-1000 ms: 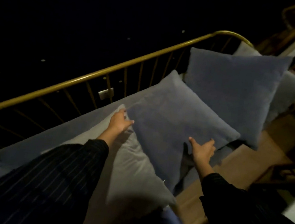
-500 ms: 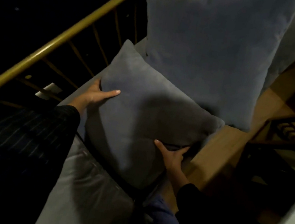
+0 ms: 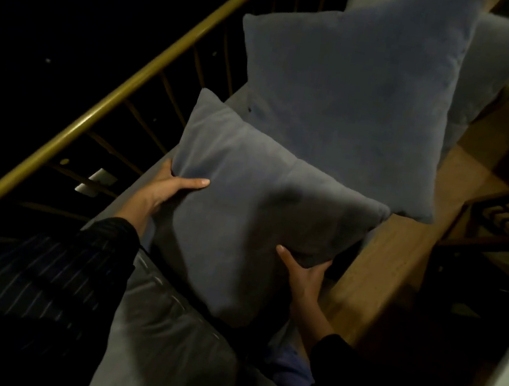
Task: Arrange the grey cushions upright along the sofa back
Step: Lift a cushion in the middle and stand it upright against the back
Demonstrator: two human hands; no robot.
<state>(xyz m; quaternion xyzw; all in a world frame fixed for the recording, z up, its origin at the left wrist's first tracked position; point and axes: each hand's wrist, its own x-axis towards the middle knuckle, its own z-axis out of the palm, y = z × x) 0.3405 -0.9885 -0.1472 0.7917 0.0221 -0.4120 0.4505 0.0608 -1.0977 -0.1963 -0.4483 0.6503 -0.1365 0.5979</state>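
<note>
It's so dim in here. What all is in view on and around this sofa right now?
held cushion: one, dark grey, gripped at two edges, in front of the upright one
upright cushion: one, dark grey, standing behind the held one
far cushion: one, lighter grey, partly hidden behind the upright one
near cushion: one, pale grey, lying low at the near end
rail: one, brass-coloured with thin spindles, along the sofa back
wooden edge: one, brown, front of the seat
left hand: dark striped sleeve, on the held cushion's left edge
right hand: dark sleeve, under its lower edge
</note>
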